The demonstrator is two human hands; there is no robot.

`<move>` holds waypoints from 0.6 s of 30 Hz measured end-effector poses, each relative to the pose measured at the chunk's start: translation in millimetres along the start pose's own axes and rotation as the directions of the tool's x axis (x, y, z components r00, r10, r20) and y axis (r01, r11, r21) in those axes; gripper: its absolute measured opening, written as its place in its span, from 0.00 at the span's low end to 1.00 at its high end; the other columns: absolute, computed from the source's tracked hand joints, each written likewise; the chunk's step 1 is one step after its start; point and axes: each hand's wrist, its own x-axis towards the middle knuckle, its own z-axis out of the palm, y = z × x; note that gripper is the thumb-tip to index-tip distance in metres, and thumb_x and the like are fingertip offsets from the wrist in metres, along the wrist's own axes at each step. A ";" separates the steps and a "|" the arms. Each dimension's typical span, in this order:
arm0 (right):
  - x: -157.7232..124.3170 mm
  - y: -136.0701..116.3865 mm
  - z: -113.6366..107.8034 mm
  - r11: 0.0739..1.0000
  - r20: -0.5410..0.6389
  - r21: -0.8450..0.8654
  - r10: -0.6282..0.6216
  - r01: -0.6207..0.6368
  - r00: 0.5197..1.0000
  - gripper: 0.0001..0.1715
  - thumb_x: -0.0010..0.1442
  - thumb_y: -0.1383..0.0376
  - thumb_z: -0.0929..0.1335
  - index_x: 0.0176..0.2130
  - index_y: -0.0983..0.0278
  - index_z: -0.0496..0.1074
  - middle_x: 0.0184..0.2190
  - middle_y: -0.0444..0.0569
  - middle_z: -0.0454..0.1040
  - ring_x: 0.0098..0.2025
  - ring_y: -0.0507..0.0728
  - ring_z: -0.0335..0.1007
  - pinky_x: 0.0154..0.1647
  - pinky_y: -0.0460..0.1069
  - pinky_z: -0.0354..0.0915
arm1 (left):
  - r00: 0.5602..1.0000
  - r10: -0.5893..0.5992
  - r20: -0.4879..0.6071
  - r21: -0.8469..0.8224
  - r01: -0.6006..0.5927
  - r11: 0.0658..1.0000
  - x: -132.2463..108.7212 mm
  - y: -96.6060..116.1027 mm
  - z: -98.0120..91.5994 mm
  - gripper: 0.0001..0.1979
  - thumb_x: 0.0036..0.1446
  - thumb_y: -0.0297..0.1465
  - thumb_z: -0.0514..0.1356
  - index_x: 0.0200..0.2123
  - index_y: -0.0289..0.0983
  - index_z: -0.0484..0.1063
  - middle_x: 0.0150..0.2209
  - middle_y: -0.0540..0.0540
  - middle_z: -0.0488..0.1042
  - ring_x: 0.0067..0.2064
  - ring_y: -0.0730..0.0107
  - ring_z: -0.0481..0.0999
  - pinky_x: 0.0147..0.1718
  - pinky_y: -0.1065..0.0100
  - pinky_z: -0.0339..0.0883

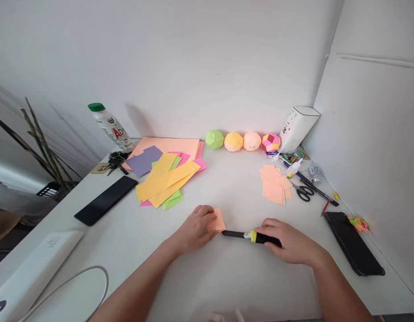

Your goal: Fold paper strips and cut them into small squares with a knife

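Observation:
My left hand (195, 228) pinches a small peach paper piece (218, 221) at the front middle of the table. My right hand (284, 239) is wrapped around a utility knife (266, 239) with a black and yellow handle. Its long dark blade points left, and the tip reaches the lower right corner of the peach paper, by my left fingertips. Whether the tip touches the paper or lies under it, I cannot tell. Farther back on the right is a loose pile of peach paper squares (275, 187).
Coloured paper strips (169, 179) and larger sheets (173, 146) lie at the back left. Several paper balls (233, 141) line the wall. Scissors (304, 192), a glue bottle (294, 168), pens and a phone (353, 243) are at right. A white bottle (113, 130) stands back left.

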 end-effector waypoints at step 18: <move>-9.3 -18.2 -2.1 0.997 -0.011 -0.024 -0.078 0.078 0.997 0.29 0.54 0.72 0.64 0.54 0.54 0.70 0.39 0.47 0.70 0.38 0.55 0.69 0.39 0.47 0.65 | 0.987 0.072 -0.143 0.177 -0.046 0.983 5.8 -0.5 18.6 0.09 0.61 0.26 0.51 0.27 0.38 0.63 0.36 0.45 0.68 0.38 0.64 0.67 0.34 0.64 0.67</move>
